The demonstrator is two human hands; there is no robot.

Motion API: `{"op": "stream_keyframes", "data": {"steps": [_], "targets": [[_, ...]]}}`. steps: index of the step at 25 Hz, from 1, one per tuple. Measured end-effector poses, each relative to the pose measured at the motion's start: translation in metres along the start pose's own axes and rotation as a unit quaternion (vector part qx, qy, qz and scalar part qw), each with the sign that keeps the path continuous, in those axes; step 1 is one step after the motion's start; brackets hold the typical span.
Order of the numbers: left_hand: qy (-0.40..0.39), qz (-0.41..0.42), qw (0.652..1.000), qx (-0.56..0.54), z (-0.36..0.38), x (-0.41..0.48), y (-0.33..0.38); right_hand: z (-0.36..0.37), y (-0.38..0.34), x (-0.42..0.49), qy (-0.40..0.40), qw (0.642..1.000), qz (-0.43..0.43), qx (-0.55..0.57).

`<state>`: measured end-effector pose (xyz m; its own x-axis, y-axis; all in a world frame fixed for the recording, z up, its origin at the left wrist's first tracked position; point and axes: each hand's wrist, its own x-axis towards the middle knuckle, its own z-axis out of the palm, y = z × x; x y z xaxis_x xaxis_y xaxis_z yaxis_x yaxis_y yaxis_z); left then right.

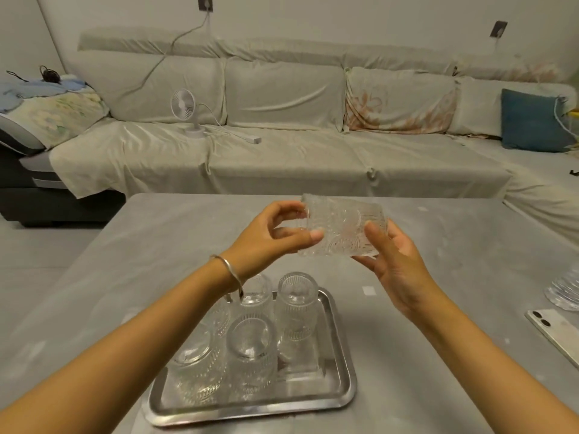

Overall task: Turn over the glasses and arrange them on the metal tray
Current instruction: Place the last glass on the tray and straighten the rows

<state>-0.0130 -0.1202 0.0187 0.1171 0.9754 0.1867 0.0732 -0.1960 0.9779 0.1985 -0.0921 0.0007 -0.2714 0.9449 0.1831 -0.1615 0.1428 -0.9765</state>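
Note:
A clear patterned glass (pixel 341 228) lies on its side in the air above the grey table, held between both hands. My left hand (pixel 272 238) pinches its left end with thumb and fingers. My right hand (pixel 396 264) cups its right end. Below, near the table's front edge, a metal tray (pixel 338 368) carries several clear ribbed glasses standing upside down, among them one at the back right (pixel 296 305) and one at the front middle (pixel 250 355). My left forearm covers part of the tray's left glasses. The tray's right front part is bare.
The grey table (pixel 156 261) stretches ahead to a covered sofa (pixel 282 151). A white phone (pixel 554 335) lies at the table's right edge. Beside it, a glass dish (pixel 565 292) is cut off by the frame. A small white fan (pixel 185 111) stands on the sofa.

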Motion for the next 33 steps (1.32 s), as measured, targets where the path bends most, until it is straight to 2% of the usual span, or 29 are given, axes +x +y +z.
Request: {"op": "stream_keyframes", "data": {"steps": [2,6,8,10,14,18,23,33], "targets": [[-0.023,-0.006,0.999,0.047,-0.003,-0.018,-0.001,0.002,-0.009,-0.013,0.005,0.999,-0.018,-0.031],[-0.055,-0.028,0.974,0.216,-0.015,-0.047,-0.015,-0.005,-0.019,-0.032,-0.011,0.993,-0.047,-0.107],[-0.078,-0.060,0.947,0.306,-0.023,-0.062,-0.026,-0.009,-0.020,-0.041,-0.022,0.982,-0.054,-0.182],[-0.097,-0.079,0.906,0.406,-0.030,-0.074,-0.039,-0.008,-0.016,-0.049,-0.035,0.970,-0.052,-0.235],[-0.110,-0.066,0.853,0.505,-0.029,-0.085,-0.059,-0.001,0.006,-0.061,-0.063,0.955,-0.031,-0.288],[-0.107,-0.070,0.833,0.538,-0.028,-0.091,-0.077,0.007,0.028,-0.067,-0.095,0.937,-0.013,-0.336],[-0.087,-0.052,0.838,0.536,-0.028,-0.093,-0.085,0.017,0.053,-0.071,-0.135,0.903,-0.022,-0.407],[-0.079,-0.043,0.838,0.538,-0.028,-0.094,-0.087,0.027,0.080,-0.070,-0.145,0.897,-0.021,-0.418]]}}
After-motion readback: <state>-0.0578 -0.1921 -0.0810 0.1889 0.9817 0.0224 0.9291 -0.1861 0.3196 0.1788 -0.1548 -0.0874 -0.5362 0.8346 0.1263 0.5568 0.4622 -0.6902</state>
